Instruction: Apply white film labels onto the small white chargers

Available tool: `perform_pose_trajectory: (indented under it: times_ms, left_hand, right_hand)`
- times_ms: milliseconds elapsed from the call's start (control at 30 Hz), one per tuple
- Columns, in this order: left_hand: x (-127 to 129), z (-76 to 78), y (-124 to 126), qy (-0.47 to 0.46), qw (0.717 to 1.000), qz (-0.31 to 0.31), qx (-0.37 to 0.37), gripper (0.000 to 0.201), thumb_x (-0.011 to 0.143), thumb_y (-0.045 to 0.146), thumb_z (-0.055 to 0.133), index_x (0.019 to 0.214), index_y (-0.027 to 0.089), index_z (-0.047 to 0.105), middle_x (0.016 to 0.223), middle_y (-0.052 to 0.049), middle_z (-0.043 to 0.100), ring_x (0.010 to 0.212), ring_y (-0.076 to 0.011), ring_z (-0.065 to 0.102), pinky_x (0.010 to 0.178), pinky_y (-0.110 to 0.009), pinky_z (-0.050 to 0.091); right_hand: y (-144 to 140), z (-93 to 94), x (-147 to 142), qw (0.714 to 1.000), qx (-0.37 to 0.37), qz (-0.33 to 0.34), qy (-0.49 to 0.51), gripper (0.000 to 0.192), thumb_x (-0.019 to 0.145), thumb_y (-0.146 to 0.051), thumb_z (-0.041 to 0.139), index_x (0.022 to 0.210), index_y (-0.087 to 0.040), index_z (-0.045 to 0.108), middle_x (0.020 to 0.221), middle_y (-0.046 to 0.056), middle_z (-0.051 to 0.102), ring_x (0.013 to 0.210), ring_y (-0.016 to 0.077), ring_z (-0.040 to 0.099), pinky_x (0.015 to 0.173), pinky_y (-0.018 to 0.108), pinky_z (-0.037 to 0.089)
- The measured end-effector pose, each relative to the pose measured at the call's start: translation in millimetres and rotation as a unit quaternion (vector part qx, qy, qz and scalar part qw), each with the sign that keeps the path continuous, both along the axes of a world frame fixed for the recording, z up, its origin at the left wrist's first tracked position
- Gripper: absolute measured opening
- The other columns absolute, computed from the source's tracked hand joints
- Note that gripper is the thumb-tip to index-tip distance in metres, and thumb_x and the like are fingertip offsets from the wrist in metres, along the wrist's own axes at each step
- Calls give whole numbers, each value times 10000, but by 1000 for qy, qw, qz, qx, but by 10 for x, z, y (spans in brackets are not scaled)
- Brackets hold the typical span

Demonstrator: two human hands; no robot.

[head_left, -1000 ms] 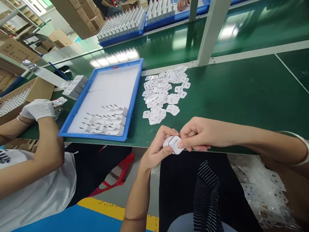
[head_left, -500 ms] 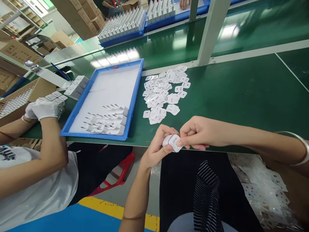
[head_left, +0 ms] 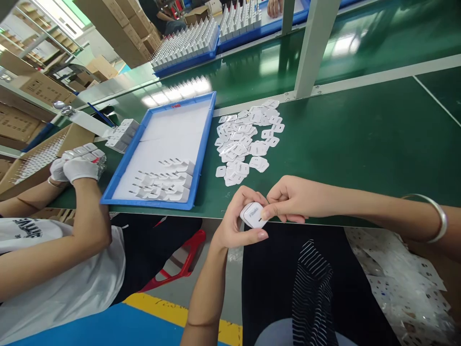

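A white plug-in charger with grey lettering and a small dark slot on its face sits in my left hand. The fingers curl behind it, and the thumb lies along its lower side, off the face. My right hand pinches the charger's right edge, thumb on the face near the slot. Both hands are at the table's front edge. Beyond them lies a loose heap of white printed face plates. To the left, a blue tray lined in white holds several white chargers with their pins showing.
At the left, a co-worker's white-gloved hands hold a wrapped group of white pieces beside a cardboard box. A grey metal post rises from the green table. Filled blue trays stand at the back.
My left thumb has come off the charger's face and dropped below it. The charger is turned so its lettering and slot show more. The camera view has shifted slightly.
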State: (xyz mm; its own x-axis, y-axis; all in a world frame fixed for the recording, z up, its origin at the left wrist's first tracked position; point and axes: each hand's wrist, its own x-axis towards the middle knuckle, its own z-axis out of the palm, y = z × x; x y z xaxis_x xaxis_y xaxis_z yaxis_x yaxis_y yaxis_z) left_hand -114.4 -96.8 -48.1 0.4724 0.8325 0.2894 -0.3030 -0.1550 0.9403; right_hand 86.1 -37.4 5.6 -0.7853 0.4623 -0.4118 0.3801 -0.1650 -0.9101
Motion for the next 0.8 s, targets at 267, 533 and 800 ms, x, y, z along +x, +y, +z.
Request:
perform_pose_trajectory:
  times_ms: [267, 533, 800]
  left_hand:
    - [19, -14, -26, 33, 999, 14, 10, 391, 742, 319, 743, 970, 206, 445, 762, 12, 535, 635, -113, 476, 578, -250, 350]
    - [32, 16, -19, 22, 999, 27, 12, 338, 761, 307, 727, 935, 199, 459, 731, 17, 541, 600, -101, 460, 548, -232, 332]
    - [45, -6, -30, -1, 999, 33, 31, 395, 726, 304, 759, 973, 202, 468, 788, -1, 557, 644, -121, 511, 574, -246, 370]
  right_hand:
    - [-35, -12, -88, 997, -74, -3, 15, 681, 822, -756, 549, 499, -157, 565, 354, -3, 485, 319, 64, 370, 386, 217, 288]
    - [-133, -96, -101, 997, -43, -40, 47, 685, 874, -746, 484, 541, -155, 572, 388, 3, 533, 336, 71, 415, 410, 214, 329]
    - [-37, -105, -83, 991, -89, -1, 98, 823, 909, -796, 255, 589, -128, 614, 441, 45, 575, 358, 74, 451, 413, 197, 361]
